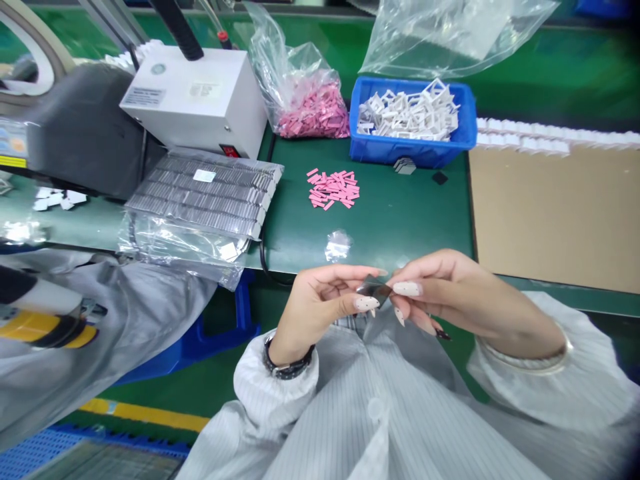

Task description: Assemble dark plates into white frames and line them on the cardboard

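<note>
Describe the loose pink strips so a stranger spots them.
On the green work mat, find the blue bin of white frames. Left of it and nearer lies a heap of pink strips, loose on the mat, unlike those in the clear bag behind.

Green bench (400, 227) carries white box (200, 100), bagged silver strips (210, 193), pink-parts bag (305, 100), loose pink pile (334, 189), blue bin (415, 152), and cardboard (550, 220) at right.

Green mat (410, 220) is lying open along its front. Pink strips (334, 189) (loose) and blue bin (380, 152) are blocking beyond.
</note>
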`<state>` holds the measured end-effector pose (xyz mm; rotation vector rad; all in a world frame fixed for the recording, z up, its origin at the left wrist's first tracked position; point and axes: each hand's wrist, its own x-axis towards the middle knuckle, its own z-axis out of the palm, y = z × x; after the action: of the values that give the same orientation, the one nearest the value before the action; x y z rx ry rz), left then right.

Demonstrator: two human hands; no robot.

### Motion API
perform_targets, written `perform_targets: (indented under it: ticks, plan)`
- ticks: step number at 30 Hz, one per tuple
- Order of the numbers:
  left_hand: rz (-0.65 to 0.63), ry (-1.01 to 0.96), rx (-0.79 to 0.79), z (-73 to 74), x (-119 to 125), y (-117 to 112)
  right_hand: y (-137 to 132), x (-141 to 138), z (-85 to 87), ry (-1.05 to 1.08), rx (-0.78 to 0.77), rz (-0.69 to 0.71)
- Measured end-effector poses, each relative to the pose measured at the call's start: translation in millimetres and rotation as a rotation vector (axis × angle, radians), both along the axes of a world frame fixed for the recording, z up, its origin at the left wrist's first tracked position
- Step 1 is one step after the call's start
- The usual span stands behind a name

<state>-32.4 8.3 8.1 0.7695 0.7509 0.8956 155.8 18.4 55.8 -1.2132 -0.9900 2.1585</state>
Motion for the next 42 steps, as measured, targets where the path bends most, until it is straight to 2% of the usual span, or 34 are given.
perform_targets:
  ticks: [9,16,23,42]
  plan:
    - [-0.002,-0.053,0.022,4.1,-0.2,-1.8,-1.3,1.9,-2.7,0.004,0.008,0.024]
    - [0.065,-0.129,0.171,-5.7,4.3,0.2,-1.8,-2.7,-4.0,0.067,-0.028,-0.017]
    - [-0.006,-0.12,0.224,-6.5,2.2,2.0,-3.0,0.0,-5.8,0.137,-0.103,0.008]
    - [-0.075,-0.136,0.265,-7.9,-2.5,2.2,-4.3,0.5,-7.0,0.16,-0.122,0.027]
